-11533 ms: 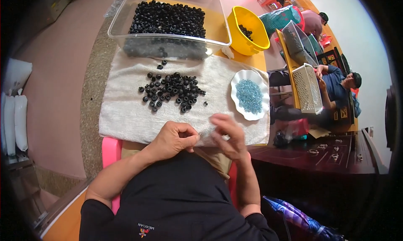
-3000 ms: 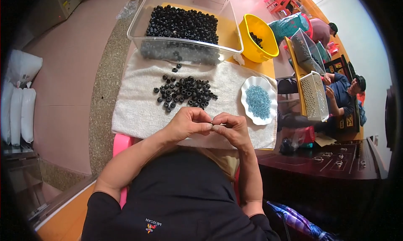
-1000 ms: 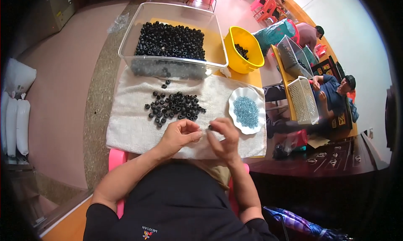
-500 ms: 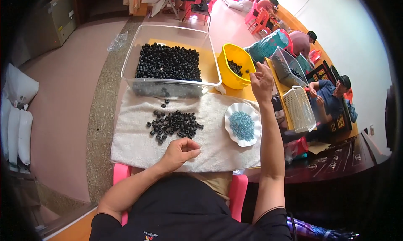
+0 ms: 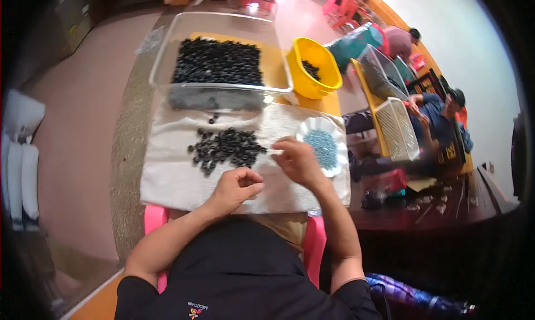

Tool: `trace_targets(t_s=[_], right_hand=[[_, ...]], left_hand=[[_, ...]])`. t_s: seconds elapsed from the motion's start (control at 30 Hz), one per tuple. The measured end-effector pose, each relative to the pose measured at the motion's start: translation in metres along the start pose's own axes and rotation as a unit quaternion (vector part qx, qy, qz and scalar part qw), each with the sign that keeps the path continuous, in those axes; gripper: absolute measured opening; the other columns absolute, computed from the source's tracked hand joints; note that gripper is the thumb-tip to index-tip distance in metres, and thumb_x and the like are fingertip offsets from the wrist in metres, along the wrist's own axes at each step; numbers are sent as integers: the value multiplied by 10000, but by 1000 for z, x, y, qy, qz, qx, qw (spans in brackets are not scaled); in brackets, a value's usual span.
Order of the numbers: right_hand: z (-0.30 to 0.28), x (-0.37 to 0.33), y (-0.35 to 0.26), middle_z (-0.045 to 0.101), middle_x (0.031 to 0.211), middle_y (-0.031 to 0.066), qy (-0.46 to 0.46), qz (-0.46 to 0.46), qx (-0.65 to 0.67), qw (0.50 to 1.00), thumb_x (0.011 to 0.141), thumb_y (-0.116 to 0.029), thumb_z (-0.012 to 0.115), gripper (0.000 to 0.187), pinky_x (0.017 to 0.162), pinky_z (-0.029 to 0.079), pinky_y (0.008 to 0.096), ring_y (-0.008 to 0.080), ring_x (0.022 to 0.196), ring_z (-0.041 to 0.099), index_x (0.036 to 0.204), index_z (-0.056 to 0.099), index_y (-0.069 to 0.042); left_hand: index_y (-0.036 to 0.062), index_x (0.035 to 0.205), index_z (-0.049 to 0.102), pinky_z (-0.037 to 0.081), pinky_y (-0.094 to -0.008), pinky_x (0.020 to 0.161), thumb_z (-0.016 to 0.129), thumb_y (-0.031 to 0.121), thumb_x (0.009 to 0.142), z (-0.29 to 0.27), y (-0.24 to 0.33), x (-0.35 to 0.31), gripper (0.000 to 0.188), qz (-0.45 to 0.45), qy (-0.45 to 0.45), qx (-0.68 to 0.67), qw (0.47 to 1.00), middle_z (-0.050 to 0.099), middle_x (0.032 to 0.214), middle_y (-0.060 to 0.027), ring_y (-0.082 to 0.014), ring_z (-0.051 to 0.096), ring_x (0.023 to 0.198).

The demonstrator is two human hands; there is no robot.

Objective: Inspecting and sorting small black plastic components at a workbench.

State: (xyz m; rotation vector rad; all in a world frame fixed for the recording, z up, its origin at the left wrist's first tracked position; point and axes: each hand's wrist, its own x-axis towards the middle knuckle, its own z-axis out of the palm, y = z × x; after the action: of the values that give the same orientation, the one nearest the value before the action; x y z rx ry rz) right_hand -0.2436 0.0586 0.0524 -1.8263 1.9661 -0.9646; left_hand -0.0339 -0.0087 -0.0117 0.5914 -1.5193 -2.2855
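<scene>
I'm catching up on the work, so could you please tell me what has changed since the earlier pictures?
The right hand went from beside the left hand out to the yellow tub, then back toward the black bead pile; the dark bead it held a second ago no longer shows. The left hand, pile and white plate stayed roughly put.

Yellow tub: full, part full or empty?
Part full: a small heap of dark beads lies low in the yellow tub, with bare wall showing above it.

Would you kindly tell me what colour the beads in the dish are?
The beads are light blue, seen in the head view.
</scene>
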Motion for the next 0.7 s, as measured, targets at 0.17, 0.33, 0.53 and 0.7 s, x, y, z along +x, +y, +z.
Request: trace_targets(t_s=[0.17, 0.33, 0.53, 0.7], right_hand=[[41, 2, 9, 615, 1008, 172, -17, -18, -85, 996, 831, -113, 607, 187, 748, 539, 436, 362, 850, 653, 1006, 644, -58], [45, -4, 10, 611, 944, 156, 12, -1, -132, 991, 838, -111, 552, 119, 730, 535, 442, 347, 845, 651, 900, 630, -46], [49, -7, 19, 605, 924, 144, 5, -7, -150, 989, 854, -120, 568, 138, 741, 530, 423, 335, 856, 649, 943, 647, -52], [45, -7, 17, 589, 896, 162, 21, -16, -126, 992, 839, -94, 550, 94, 734, 517, 443, 351, 849, 634, 883, 609, -34]], left_hand=[[-9, 974, 647, 570, -266, 692, 697, 48, 865, 0, 2, -8, 133, -8, 62, -8, 998, 680, 866, -63, -115, 653, 776], [-7, 980, 642, 572, -279, 728, 695, 66, 878, 7, 4, -10, 136, -2, 44, -19, 999, 679, 875, -52, -111, 652, 781], [0, 972, 635, 570, -291, 705, 683, 66, 878, 6, 1, -10, 124, 0, 48, -33, 998, 692, 881, -76, -133, 660, 770], [-2, 973, 633, 568, -294, 701, 668, 50, 886, 7, 2, -7, 107, 10, 58, -36, 998, 687, 863, -79, -140, 664, 754]])
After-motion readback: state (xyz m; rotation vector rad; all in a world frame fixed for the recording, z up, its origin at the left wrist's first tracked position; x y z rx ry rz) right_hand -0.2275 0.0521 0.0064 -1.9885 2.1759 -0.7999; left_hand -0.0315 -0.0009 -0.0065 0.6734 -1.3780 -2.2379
